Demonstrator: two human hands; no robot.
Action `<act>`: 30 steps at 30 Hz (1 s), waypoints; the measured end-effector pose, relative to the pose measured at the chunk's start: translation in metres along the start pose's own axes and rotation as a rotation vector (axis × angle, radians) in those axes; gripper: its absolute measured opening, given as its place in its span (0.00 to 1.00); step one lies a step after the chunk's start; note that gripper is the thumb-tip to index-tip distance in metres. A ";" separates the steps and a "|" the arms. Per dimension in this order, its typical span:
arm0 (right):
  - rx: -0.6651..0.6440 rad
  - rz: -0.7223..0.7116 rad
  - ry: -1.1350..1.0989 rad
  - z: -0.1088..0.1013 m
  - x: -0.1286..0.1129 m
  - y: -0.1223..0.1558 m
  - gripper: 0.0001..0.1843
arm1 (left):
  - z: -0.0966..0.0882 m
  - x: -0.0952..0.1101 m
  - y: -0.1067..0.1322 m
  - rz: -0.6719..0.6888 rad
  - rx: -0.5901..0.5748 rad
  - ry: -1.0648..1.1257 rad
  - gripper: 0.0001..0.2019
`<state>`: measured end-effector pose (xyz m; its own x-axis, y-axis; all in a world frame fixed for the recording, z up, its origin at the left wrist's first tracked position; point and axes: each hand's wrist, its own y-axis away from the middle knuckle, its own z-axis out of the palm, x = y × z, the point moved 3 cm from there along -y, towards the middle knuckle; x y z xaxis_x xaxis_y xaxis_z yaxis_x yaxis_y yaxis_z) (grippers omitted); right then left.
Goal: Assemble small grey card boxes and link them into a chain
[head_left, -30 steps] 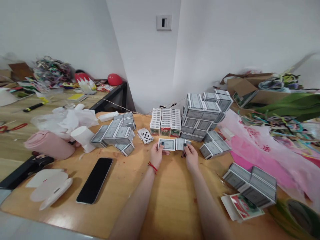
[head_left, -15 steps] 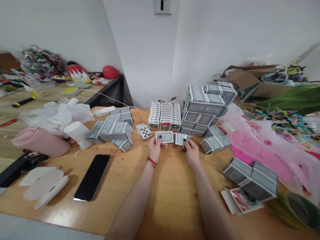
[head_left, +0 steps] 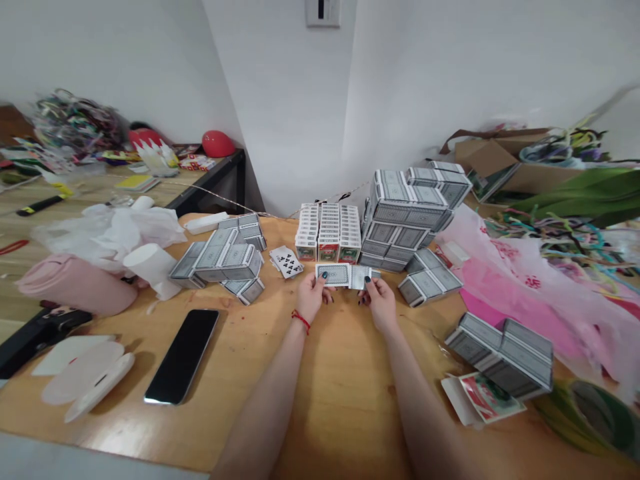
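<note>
My left hand [head_left: 311, 293], wearing a red string bracelet, pinches playing cards [head_left: 333, 275] with a patterned back facing up, thumb on top. My right hand [head_left: 379, 300] is closed on a small grey card box [head_left: 359, 276], gripped at its right part. The cards' right end meets the box's left end; whether they reach inside, I cannot tell. Just left of my left hand lie loose playing cards [head_left: 287, 263], face up with a club card on top. Beyond both hands stand rows of upright card boxes [head_left: 329, 230].
Stacked grey card boxes rise at the right [head_left: 407, 217] and left [head_left: 220, 253]. More boxes [head_left: 505, 353] and an open card box [head_left: 487, 400] lie nearer right. A phone [head_left: 183, 357], a pink roll [head_left: 77, 283] and pink plastic [head_left: 520, 273] are also on the table.
The cards in my left hand have moved right, closing the gap to the card box in my right hand. My right hand has hardly moved.
</note>
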<state>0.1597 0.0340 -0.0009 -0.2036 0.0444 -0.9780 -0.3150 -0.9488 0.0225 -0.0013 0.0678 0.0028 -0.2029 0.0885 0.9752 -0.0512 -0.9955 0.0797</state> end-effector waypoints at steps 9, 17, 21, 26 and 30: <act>-0.095 0.091 -0.060 0.006 -0.004 0.005 0.21 | -0.001 0.001 0.001 -0.028 -0.141 -0.116 0.16; -0.105 0.067 -0.124 0.009 -0.008 0.007 0.28 | 0.002 0.004 0.004 -0.050 -0.263 -0.189 0.14; -0.097 0.060 -0.080 0.009 -0.013 0.010 0.37 | -0.001 0.003 0.002 -0.068 -0.291 -0.231 0.13; -0.179 0.109 -0.090 0.005 -0.011 0.009 0.29 | -0.006 0.002 0.001 -0.049 -0.362 -0.294 0.14; -0.270 0.150 -0.076 0.001 -0.011 0.009 0.24 | -0.009 0.003 0.000 -0.037 -0.388 -0.328 0.12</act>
<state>0.1586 0.0256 0.0103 -0.3012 -0.0891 -0.9494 -0.0205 -0.9948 0.0999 -0.0111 0.0680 0.0043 0.1209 0.0459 0.9916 -0.4249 -0.9004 0.0935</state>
